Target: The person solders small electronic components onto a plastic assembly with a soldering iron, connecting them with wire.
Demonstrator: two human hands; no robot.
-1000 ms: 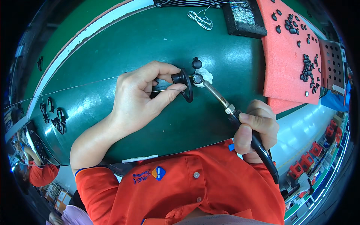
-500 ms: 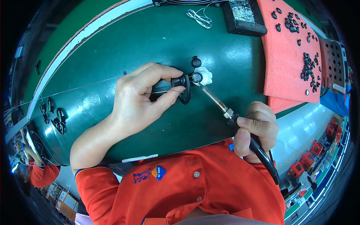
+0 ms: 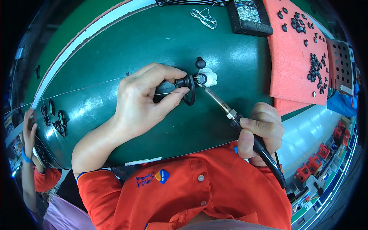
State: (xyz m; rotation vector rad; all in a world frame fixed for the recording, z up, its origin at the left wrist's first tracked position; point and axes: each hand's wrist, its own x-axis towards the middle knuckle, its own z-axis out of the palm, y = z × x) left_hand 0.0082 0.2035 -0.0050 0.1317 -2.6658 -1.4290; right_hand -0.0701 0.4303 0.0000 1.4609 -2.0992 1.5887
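My left hand [image 3: 140,94] pinches a black earphone-like part with a loop [image 3: 183,82] between thumb and fingertips. A thin solder wire [image 3: 163,94] also runs through that pinch. Fine leads join the part to a small round piece [image 3: 201,78] with a metallic face, lying at a white pad [image 3: 211,77]. My right hand [image 3: 264,132] is closed round the black handle of a soldering iron [image 3: 218,100]. Its tip is at the lower edge of the round piece; whether they touch is hard to tell. A black round cap [image 3: 200,63] lies just beyond the pad.
Many small black parts sit on pink foam [image 3: 283,73] at right. A black-framed tray [image 3: 251,28] and coiled white wire [image 3: 205,18] lie at the back. Black loops [image 3: 59,124] rest at left, where another person's hand [image 3: 28,128] reaches in at the table [image 3: 145,42] edge.
Another person's hand and arm have come in at the left edge, with lilac cloth below. My right hand and the iron have shifted slightly up and left. My left hand stays nearly still.
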